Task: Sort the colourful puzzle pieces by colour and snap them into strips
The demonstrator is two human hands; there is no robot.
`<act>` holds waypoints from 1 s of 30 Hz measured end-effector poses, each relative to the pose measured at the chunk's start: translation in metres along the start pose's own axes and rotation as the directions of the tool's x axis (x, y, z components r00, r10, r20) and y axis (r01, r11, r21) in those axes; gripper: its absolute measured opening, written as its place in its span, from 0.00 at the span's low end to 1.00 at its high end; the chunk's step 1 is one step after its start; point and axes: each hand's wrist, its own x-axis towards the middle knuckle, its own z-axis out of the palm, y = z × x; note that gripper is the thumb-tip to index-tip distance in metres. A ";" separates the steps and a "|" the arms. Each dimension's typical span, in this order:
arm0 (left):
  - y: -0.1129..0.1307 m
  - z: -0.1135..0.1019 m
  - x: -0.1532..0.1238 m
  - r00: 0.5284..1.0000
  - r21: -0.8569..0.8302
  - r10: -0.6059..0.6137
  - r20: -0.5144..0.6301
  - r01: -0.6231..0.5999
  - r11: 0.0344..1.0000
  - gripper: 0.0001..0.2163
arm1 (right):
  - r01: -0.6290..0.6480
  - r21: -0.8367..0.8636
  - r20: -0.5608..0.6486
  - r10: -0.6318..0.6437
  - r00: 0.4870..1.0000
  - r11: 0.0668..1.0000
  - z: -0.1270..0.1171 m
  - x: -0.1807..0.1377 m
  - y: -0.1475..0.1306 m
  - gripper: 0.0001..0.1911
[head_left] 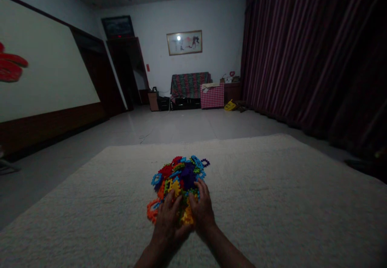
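Observation:
A pile of coloured plastic interlocking pieces [178,175], red, blue, purple, orange, yellow and green, lies on a pale shaggy carpet [272,195]. My left hand [167,219] rests on the near left of the pile, fingers stretched out over orange and yellow pieces. My right hand [202,207] lies beside it on the near right of the pile, fingers spread and flat on the pieces. The two hands touch at the thumbs. Neither hand is closed round a piece.
The carpet ends at a tiled floor [169,127]. Dark curtains [317,58] line the right wall. A covered sofa [189,84], a checked box [212,95] and a doorway [127,74] stand at the far wall. The room is dim.

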 end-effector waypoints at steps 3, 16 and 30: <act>0.004 -0.004 0.001 1.000 0.006 -0.001 -0.009 0.002 1.000 0.37 | -0.001 0.002 0.019 0.001 1.000 1.000 -0.001 0.001 -0.001 0.22; 0.001 -0.007 0.001 0.998 -0.050 -0.024 0.062 0.027 0.998 0.36 | -0.044 0.040 0.062 0.042 0.997 0.998 -0.012 0.003 -0.008 0.21; 0.003 0.000 0.002 0.990 -0.293 -0.142 0.021 0.142 0.946 0.25 | -0.011 0.094 0.012 0.010 1.000 0.996 -0.024 0.003 -0.020 0.22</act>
